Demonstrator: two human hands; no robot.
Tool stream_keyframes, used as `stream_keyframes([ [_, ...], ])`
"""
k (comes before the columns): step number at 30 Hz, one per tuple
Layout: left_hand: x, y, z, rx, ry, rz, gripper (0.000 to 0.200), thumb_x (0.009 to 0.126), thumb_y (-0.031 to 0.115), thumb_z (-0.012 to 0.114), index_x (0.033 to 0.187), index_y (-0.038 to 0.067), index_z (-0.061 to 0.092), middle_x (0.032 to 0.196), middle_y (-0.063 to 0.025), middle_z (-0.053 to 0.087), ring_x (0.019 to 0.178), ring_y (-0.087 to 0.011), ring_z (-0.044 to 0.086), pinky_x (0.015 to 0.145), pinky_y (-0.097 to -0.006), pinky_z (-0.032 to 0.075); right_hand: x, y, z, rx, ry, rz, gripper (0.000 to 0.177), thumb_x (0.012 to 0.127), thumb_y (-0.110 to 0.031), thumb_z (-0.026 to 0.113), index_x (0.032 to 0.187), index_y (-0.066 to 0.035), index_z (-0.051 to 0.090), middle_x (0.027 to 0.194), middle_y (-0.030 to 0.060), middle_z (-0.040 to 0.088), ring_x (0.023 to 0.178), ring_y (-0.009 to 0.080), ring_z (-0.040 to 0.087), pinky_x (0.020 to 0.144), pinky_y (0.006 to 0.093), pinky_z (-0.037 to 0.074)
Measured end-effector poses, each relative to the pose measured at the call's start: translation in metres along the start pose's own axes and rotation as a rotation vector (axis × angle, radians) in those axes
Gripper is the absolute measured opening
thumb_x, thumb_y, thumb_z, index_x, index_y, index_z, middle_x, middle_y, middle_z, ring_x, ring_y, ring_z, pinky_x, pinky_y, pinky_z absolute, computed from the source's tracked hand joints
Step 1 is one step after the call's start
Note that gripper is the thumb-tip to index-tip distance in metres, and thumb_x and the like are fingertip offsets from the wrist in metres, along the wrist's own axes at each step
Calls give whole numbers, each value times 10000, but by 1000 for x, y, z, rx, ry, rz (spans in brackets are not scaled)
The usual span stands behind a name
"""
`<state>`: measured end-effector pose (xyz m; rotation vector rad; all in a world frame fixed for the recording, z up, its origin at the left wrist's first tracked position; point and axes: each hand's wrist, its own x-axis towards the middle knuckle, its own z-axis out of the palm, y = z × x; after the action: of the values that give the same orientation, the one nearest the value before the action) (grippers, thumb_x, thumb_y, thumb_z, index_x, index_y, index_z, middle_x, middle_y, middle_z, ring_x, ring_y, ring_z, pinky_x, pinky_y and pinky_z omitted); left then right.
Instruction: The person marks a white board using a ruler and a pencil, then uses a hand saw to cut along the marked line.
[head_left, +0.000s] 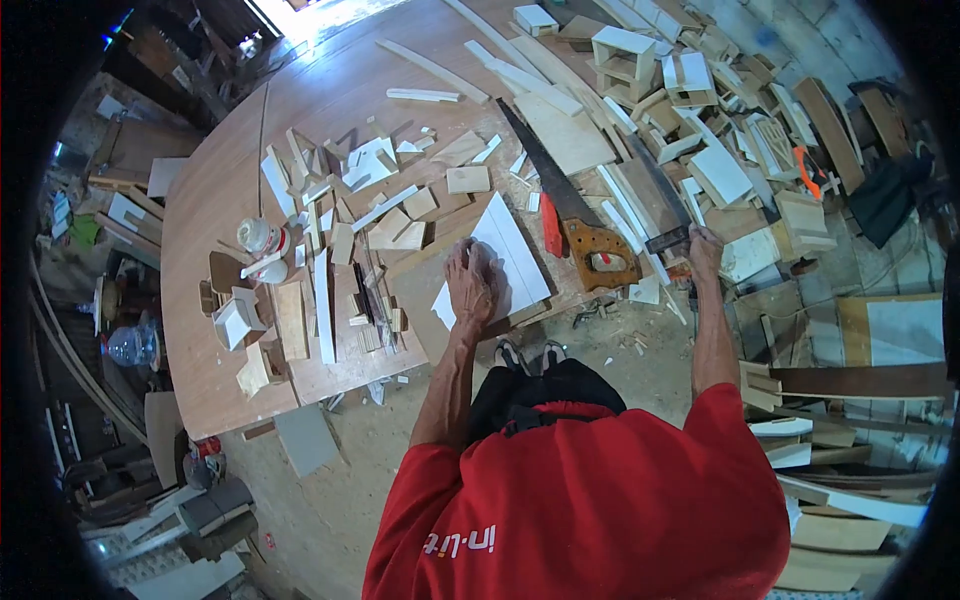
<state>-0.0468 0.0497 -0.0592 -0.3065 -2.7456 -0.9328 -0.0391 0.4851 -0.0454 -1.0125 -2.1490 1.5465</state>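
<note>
My left hand point(470, 283) rests on a white board point(513, 253) cut to a pointed shape, its fingers bent and spread over the surface. Thin lines run across the board, which lies near the table's front edge. Out to the right, my right hand point(706, 250) is closed around the dark stock of a try square point(660, 185), whose long blade points away from me. Between the two hands lies a handsaw point(598, 250) with a wooden handle, its blade pointing to the far side. A red tool point(551, 225) sits beside the saw.
Wood offcuts point(398, 232) are scattered over the table point(215, 200). A white jar point(258, 237) and small wooden boxes point(240, 317) stand at left. Scrap wood and small shelves point(622, 62) pile up at right, with an orange-handled tool point(808, 172) among them.
</note>
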Motion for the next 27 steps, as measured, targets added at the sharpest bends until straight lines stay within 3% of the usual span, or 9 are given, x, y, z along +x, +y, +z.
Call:
stream_keyframes([
  [2, -2, -3, 7, 64, 45, 6, 427, 881, 257, 599, 1250, 53, 535, 1354, -169, 449, 1277, -368, 405, 1052, -509, 297, -8, -13, -2, -189, -9, 98, 315, 934, -272, 608, 1040, 9, 702, 832, 115, 674, 738, 225, 643, 710, 350, 507],
  [4, -7, 4, 8, 182, 56, -62, 432, 875, 261, 599, 1263, 80, 537, 1377, -160, 436, 1308, -360, 381, 1056, -547, 275, -6, -8, -2, -490, 76, -258, 323, 921, -295, 610, 1028, -8, 712, 893, 179, 688, 834, 306, 656, 795, 385, 500],
  [8, -12, 16, 10, 297, 13, -223, 450, 868, 265, 592, 1297, 143, 536, 1433, -132, 401, 1379, -345, 313, 1055, -646, 214, -8, -4, 1, -508, 56, -339, 318, 917, -291, 602, 1087, -41, 700, 961, 192, 676, 900, 353, 637, 820, 447, 491],
  [10, -12, 14, 9, 284, 10, -222, 455, 869, 265, 591, 1304, 146, 531, 1438, -124, 400, 1384, -344, 306, 1061, -644, 211, -23, -8, 5, -726, 321, -607, 297, 902, -266, 605, 1096, -55, 679, 962, 160, 652, 950, 348, 606, 839, 453, 483],
  [11, -13, 14, 9, 266, 5, -213, 460, 871, 265, 591, 1312, 149, 527, 1442, -116, 400, 1388, -343, 298, 1067, -642, 208, -33, -11, 9, -723, 314, -609, 297, 902, -266, 605, 1096, -55, 679, 962, 160, 652, 950, 348, 606, 839, 453, 483],
  [15, -14, 13, 16, 295, 20, -213, 481, 873, 287, 602, 1331, 163, 518, 1453, -110, 394, 1396, -335, 291, 1061, -671, 192, -106, -43, 38, -572, -203, -794, 251, 859, -233, 613, 1021, -44, 643, 997, 120, 608, 929, 351, 585, 840, 435, 471],
  [17, -13, 19, 23, 383, 55, -243, 477, 915, 332, 571, 1359, 169, 504, 1438, -110, 401, 1377, -336, 318, 1052, -688, 197, -131, -43, 50, -617, -452, -773, 336, 806, -206, 628, 1111, -64, 613, 1091, 121, 575, 1015, 339, 557, 870, 471, 453],
  [21, -1, 33, 25, 315, 0, -349, 516, 899, 362, 580, 1347, 119, 500, 1463, -104, 386, 1406, -330, 275, 1044, -729, 164, -153, -29, 58, -857, -541, -762, 497, 724, -141, 641, 1210, -79, 558, 1235, 130, 496, 1179, 336, 439, 940, 586, 370],
  [27, 6, 54, 26, 410, 76, -262, 482, 900, 328, 584, 1312, 88, 508, 1426, -123, 408, 1372, -331, 310, 1022, -717, 214, -132, -13, 64, -811, -530, -850, 425, 720, -148, 666, 1123, -71, 558, 1149, 127, 507, 1137, 331, 474, 1017, 574, 321],
])
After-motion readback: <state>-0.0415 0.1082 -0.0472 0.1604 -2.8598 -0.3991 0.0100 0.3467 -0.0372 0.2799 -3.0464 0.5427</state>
